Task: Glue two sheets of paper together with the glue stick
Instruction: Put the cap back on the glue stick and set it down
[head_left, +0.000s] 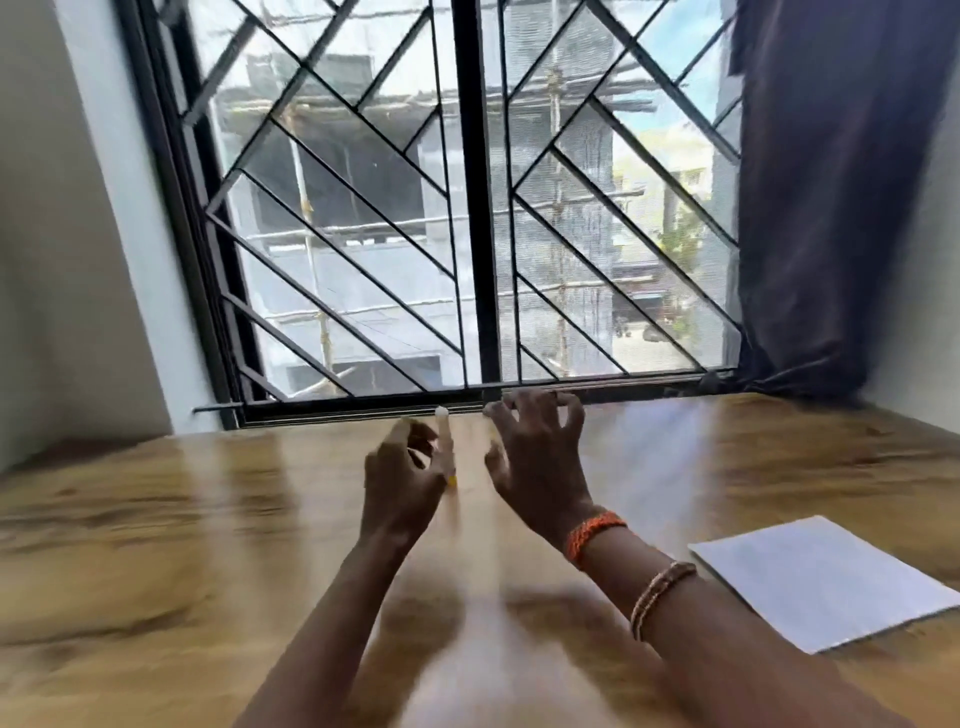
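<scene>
A pale glue stick (445, 441) with a yellow base stands nearly upright over the far middle of the wooden table (156, 545). My left hand (397, 475) hovers right beside it on its left, fingers loosely curled; the blur hides whether they touch the stick. To the stick's right my right hand (537, 457) is raised with fingers spread and bent, holding nothing. White paper (826, 582) lies flat at the table's right side, beyond my right forearm, away from both hands.
A barred window (467, 208) runs along the table's far edge just behind the hands. A dark curtain (831, 182) hangs at the far right. A white wall (62, 260) closes the left side.
</scene>
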